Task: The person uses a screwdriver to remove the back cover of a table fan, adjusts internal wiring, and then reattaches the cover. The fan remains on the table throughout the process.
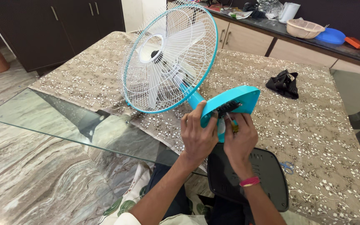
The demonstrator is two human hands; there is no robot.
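1. Turquoise plastic is the landmark: the fan base (234,102) is tipped up on edge, its underside toward the person, with the white wire cage (169,56) lying beyond it on the patterned tabletop (313,137).
2. The left hand (197,134) has its grip wrapped around the near edge of the base, fingers closed on it.
3. The right hand (239,139), just right of the left under the base, is pinched shut on a small green-handled tool (233,125), likely a screwdriver, its tip at the dark opening in the base.
4. Risk, as I judge it: the tool could slip off and jab the left fingers close beside it.
5. The tilted fan could roll on its round cage if the left hold loosens.
6. A black panel (251,179) lies nearer the person than the base, overhanging the glass edge; a nudge might drop it.
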